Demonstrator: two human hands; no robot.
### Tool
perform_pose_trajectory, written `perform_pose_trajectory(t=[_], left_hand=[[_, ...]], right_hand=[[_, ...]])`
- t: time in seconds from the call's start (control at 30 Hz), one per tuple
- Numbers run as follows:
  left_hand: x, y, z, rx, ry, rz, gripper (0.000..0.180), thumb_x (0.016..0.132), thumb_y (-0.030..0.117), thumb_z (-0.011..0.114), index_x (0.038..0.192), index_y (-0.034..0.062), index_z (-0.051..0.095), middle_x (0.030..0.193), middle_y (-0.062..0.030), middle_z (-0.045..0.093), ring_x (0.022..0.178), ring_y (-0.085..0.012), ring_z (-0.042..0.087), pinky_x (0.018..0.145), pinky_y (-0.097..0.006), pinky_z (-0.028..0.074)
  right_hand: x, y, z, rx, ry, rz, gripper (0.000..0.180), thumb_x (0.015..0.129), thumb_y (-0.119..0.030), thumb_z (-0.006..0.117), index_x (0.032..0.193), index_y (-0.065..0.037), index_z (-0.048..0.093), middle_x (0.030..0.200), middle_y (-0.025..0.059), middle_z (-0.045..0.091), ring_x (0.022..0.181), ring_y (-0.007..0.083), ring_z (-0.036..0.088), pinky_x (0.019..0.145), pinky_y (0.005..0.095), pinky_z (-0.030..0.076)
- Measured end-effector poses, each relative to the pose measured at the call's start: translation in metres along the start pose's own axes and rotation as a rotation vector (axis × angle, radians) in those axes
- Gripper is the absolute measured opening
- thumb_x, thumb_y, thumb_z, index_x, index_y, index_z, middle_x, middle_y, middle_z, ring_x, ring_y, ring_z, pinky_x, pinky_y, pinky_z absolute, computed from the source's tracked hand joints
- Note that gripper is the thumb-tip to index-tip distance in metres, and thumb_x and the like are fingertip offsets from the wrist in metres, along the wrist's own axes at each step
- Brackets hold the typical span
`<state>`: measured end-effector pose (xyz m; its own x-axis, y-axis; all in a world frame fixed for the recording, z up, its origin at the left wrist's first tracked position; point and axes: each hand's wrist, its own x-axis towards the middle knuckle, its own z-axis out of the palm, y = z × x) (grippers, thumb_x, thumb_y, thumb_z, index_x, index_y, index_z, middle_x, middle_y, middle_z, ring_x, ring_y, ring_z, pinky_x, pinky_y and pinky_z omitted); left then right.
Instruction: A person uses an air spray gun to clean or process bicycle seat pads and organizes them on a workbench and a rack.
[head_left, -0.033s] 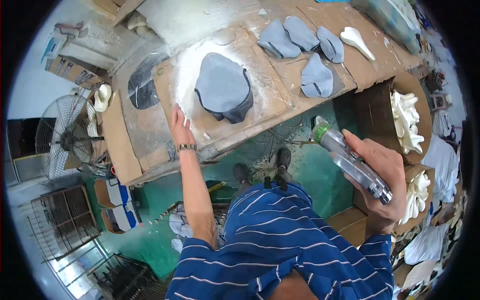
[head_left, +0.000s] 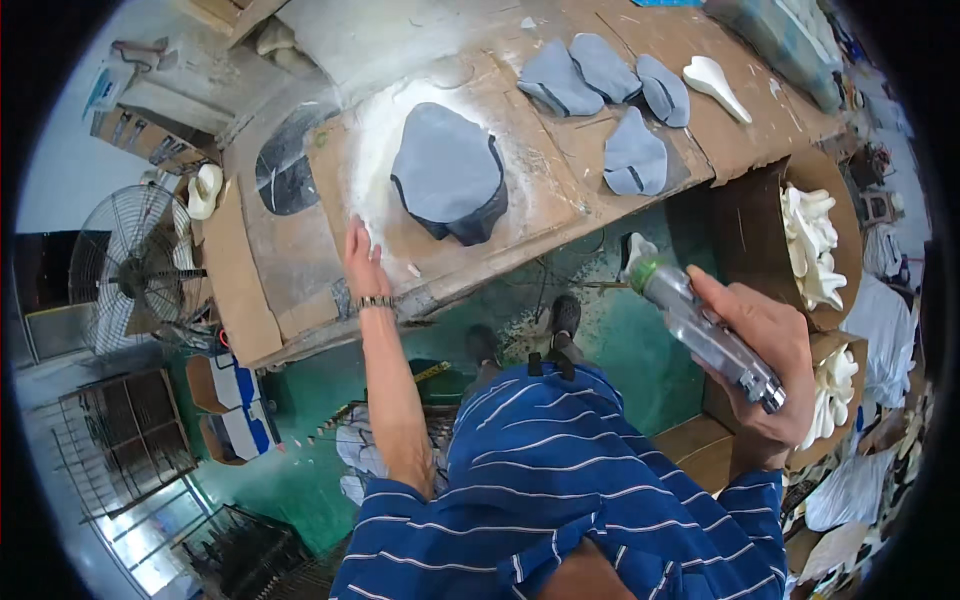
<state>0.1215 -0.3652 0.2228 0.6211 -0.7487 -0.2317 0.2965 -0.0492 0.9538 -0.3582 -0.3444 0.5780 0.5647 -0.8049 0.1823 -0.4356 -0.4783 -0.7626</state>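
The spray can [head_left: 705, 335] is being gripped in the closed right hand [head_left: 765, 350], held off the worktop's near edge with its green nozzle end aimed toward the boards. The left hand [head_left: 362, 262] is lying open and flat, holding nothing, pressing on the worktop [head_left: 560, 170] near its front edge, apparently steadying the board. Just beyond it, the grey pad [head_left: 448, 170] is sitting amid white overspray, set apart from four smaller grey pieces [head_left: 600, 75] towards the far edge.
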Motion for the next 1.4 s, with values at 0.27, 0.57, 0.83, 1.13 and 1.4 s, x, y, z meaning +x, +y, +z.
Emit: perform_pose_trajectory(t=[0.27,0.57,0.83,1.13,1.4], left_hand=[[-0.105,-0.086,-0.112,0.103,0.27,-0.367,0.05,0.098,0.028,0.073,0.143,0.0069,0.062,0.149,-0.007,0.059,0.14,-0.0225,0.051,0.112,-0.046,0.041],[-0.143,-0.104,-0.11,0.177,0.262,-0.442,0.049,0.097,0.028,0.075,0.14,0.0067,0.065,0.144,-0.0079,0.063,0.131,-0.0218,0.057,0.103,-0.041,0.047],[-0.103,-0.05,-0.052,0.111,0.18,-0.196,0.037,0.1,0.021,0.071,0.133,0.0048,0.068,0.134,-0.0063,0.069,0.122,-0.0161,0.064,0.092,-0.028,0.053],[-0.091,0.012,0.006,-0.024,0.151,0.083,0.034,0.1,0.015,0.07,0.13,-0.0007,0.068,0.128,-0.0105,0.07,0.113,-0.0152,0.065,0.097,-0.031,0.051],[-0.057,0.052,0.057,0.237,0.144,0.382,0.031,0.097,0.014,0.071,0.125,0.0009,0.071,0.125,-0.0101,0.071,0.111,-0.0188,0.064,0.098,-0.033,0.05]], right_hand=[[-0.004,-0.02,0.002,-0.022,-0.048,0.02,0.069,0.073,-0.017,0.073,0.137,0.009,0.061,0.085,0.0189,0.068,0.07,0.0329,0.067,0.065,0.0366,0.051],[-0.004,-0.028,0.015,-0.111,0.067,0.079,0.065,0.079,-0.035,0.07,0.127,0.01,0.068,0.078,0.0152,0.065,0.067,0.0258,0.065,0.063,0.0333,0.047],[-0.018,-0.021,-0.003,-0.205,0.007,-0.079,0.066,0.068,-0.005,0.083,0.13,0.009,0.066,0.074,0.0107,0.066,0.064,0.0209,0.066,0.058,0.0287,0.05],[-0.03,-0.011,-0.01,-0.242,0.014,-0.033,0.069,0.066,-0.004,0.089,0.131,0.005,0.068,0.07,0.0061,0.065,0.06,0.0165,0.063,0.054,0.0278,0.047],[-0.024,0.003,-0.005,-0.112,0.025,-0.064,0.066,0.064,-0.008,0.084,0.128,0.001,0.071,0.069,0.0052,0.063,0.058,0.0185,0.061,0.054,0.0305,0.045]])
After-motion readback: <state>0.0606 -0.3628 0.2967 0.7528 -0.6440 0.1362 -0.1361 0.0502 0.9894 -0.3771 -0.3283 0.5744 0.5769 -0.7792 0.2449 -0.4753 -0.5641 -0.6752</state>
